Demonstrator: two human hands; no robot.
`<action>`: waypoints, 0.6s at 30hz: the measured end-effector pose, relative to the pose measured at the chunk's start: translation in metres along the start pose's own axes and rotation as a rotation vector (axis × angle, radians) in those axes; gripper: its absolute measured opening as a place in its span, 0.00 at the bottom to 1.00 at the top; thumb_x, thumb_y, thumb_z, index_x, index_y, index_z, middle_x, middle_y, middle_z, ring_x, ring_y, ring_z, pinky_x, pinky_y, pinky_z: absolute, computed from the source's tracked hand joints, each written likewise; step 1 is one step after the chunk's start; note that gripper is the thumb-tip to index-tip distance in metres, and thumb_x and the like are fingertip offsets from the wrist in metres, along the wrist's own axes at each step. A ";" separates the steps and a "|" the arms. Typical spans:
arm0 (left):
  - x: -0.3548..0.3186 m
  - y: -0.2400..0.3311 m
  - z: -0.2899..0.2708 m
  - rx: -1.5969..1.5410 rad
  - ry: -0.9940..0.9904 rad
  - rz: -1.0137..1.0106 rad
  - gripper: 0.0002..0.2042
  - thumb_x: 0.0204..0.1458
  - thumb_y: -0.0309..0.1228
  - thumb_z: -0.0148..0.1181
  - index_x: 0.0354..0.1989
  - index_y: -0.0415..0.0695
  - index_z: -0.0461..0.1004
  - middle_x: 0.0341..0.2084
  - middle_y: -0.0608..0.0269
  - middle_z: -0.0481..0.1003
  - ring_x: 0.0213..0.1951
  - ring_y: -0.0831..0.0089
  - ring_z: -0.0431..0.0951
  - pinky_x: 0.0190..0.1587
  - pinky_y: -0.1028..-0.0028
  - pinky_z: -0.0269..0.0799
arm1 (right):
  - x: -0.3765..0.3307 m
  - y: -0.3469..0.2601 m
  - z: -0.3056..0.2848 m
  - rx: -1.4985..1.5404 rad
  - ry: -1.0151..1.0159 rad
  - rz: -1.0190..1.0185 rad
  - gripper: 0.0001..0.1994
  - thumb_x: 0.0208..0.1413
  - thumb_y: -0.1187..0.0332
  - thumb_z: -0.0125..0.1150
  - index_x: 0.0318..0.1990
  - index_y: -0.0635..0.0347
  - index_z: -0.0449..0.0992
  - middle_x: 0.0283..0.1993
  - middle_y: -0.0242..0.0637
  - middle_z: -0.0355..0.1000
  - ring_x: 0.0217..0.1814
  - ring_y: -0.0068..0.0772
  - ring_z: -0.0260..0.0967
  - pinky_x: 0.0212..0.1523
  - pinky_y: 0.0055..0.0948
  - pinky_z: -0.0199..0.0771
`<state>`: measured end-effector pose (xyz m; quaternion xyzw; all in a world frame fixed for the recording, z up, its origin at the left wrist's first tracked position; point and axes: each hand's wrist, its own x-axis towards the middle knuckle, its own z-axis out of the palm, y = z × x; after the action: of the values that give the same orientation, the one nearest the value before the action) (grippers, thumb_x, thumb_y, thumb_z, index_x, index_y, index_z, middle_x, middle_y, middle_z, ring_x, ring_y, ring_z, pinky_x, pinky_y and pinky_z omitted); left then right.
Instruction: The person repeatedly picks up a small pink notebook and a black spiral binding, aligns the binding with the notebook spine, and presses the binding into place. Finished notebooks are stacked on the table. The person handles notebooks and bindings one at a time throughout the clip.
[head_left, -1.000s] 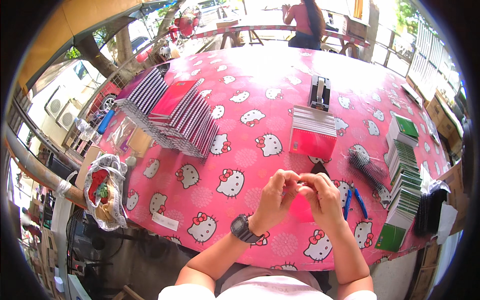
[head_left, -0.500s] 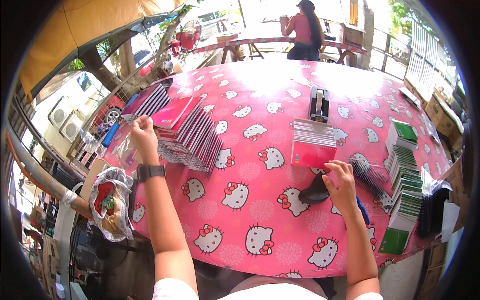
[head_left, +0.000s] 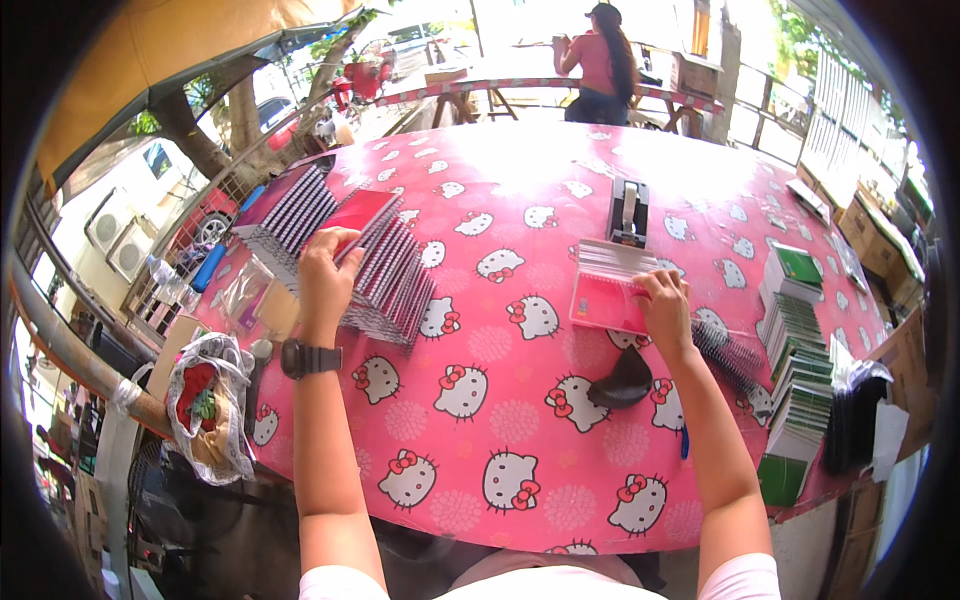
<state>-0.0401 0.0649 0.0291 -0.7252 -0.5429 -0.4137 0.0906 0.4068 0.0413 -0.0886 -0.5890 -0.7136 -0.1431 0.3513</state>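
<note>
My left hand [head_left: 326, 270], with a dark watch on its wrist, rests on a fanned row of spiral-bound notebooks [head_left: 385, 275] at the table's left; its fingers press the red cover of the top one [head_left: 355, 212]. My right hand [head_left: 665, 305] lies on a smaller stack of pink-covered notebooks [head_left: 605, 290] right of centre, fingers on its right edge. A black curved piece [head_left: 622, 382] lies on the pink cartoon-cat tablecloth [head_left: 500, 400] just below that hand.
A black tape dispenser [head_left: 627, 212] stands behind the pink stack. Black spiral coils [head_left: 735, 352] and stacks of green and white booklets [head_left: 795, 360] line the right edge. A plastic bag [head_left: 205, 400] hangs at the left. A person [head_left: 597, 60] sits at a far table.
A second ago both hands were together at the near middle of the table. Since then the left reached to the fanned notebooks and the right moved up onto the pink stack.
</note>
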 end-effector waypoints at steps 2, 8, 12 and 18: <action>-0.008 0.008 0.002 0.193 0.120 0.043 0.18 0.48 0.29 0.62 0.49 0.43 0.71 0.46 0.54 0.72 0.52 0.56 0.70 0.57 0.58 0.59 | 0.001 -0.009 -0.007 0.053 0.063 0.047 0.13 0.39 0.76 0.66 0.36 0.56 0.76 0.38 0.32 0.71 0.48 0.38 0.65 0.49 0.39 0.63; -0.092 0.152 0.039 -0.653 -0.040 0.066 0.25 0.45 0.30 0.68 0.52 0.40 0.67 0.49 0.55 0.70 0.54 0.63 0.67 0.56 0.62 0.63 | -0.029 -0.097 -0.084 0.710 -0.155 0.191 0.09 0.40 0.82 0.63 0.31 0.60 0.76 0.30 0.36 0.71 0.37 0.33 0.70 0.38 0.27 0.72; -0.165 0.156 0.072 -1.037 -0.432 -0.244 0.19 0.49 0.25 0.65 0.48 0.40 0.67 0.42 0.59 0.73 0.44 0.72 0.73 0.45 0.74 0.71 | -0.082 -0.122 -0.095 1.017 -0.242 0.276 0.07 0.46 0.80 0.65 0.32 0.59 0.75 0.33 0.29 0.71 0.35 0.17 0.66 0.34 0.18 0.67; -0.220 0.163 0.096 -1.124 -0.516 -0.433 0.14 0.52 0.20 0.59 0.47 0.40 0.66 0.46 0.56 0.70 0.47 0.71 0.72 0.50 0.71 0.68 | -0.131 -0.122 -0.068 1.328 -0.239 0.740 0.05 0.57 0.72 0.60 0.40 0.58 0.72 0.32 0.22 0.65 0.35 0.11 0.60 0.36 0.13 0.61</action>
<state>0.1333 -0.1002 -0.1341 -0.6123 -0.3820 -0.4560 -0.5208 0.3221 -0.1305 -0.1024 -0.4662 -0.4392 0.5069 0.5768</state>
